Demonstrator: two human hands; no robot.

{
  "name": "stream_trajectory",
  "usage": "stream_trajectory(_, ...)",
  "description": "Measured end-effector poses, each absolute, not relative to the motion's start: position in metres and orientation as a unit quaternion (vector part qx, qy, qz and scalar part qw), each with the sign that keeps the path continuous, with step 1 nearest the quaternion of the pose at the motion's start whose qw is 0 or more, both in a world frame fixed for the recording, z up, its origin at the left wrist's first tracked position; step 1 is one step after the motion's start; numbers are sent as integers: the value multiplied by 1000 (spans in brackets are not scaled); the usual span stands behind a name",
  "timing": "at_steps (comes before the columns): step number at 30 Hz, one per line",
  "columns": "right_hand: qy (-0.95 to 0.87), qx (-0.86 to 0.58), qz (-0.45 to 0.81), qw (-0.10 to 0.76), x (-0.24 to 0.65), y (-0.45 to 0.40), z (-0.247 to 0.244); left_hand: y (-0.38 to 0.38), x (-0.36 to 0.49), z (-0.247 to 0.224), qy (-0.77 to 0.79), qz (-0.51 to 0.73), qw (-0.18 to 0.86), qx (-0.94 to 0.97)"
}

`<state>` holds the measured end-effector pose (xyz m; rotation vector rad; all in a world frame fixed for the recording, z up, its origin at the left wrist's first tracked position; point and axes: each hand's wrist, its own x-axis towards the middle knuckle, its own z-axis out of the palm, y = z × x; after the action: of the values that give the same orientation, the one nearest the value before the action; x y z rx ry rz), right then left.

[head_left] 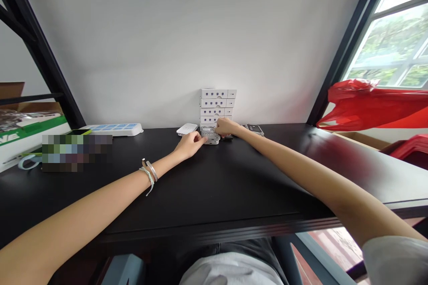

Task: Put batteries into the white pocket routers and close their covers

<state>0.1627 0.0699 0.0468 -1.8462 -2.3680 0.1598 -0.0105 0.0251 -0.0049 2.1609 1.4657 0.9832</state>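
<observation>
In the head view, a small pile of flat clear plastic cases [210, 135] lies on the black table, in front of a stack of white boxes [217, 103]. My left hand [190, 145] reaches the pile from the left, thumb and fingers pinched at its left edge. Curled over its right side is my right hand [225, 127], whose fingertips are mostly hidden. What my right fingers hold, if anything, I cannot make out. A small dark object [228, 138] lies just below my right hand. Left of the pile sit flat white pieces [187, 129].
Dark flat packs [255, 129] lie right of the boxes, near the wall. At left are a white power strip [117, 129], light blue scissors [29, 161] and a green-and-white carton [31, 136]. A red plastic bag [371, 104] hangs at right. The table edge [214, 229] runs before me.
</observation>
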Motion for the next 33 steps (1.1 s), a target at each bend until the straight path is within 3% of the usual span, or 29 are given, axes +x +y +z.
stream_trajectory(6,-795,-595,39,112,194,49,62,28,-12,-7,512,322,162,780)
stream_trajectory(9,-811,-577,37,93,246,36,72,26,-12,-6,516,335,166,770)
stream_trajectory(12,-833,-530,151,34,305,21,72,23,-11,-4,521,337,172,765)
stream_trajectory(16,-825,-506,244,68,348,8,61,19,-10,-2,519,337,174,766)
stream_trajectory(33,-806,-553,181,104,323,12,41,14,-9,1,515,359,177,758)
